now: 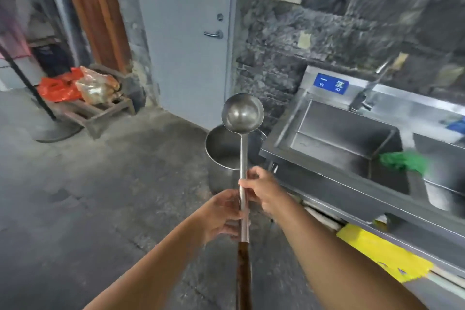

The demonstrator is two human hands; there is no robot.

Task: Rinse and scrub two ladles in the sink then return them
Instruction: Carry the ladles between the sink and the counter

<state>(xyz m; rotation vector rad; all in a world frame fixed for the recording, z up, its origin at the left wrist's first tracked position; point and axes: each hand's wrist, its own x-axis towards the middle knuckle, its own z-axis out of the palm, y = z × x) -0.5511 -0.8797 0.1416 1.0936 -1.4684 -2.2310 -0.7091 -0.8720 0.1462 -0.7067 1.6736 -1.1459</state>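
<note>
Carry step: we hold one ladle (242, 118) upright, left of the sink (334, 131); fingers of left hand (221, 214) & right hand (264, 191) curl round its shaft. Next, prob.: swing ladle right, into sink.

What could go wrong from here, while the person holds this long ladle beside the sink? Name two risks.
1. The left hand and right hand both grip the ladle on its smooth steel shaft, above the wooden handle; once wet, it may slip.
2. The ladle's bowl reaches far out, over the steel pot on the floor; swinging it right could strike the pot or the sink rim.
</note>
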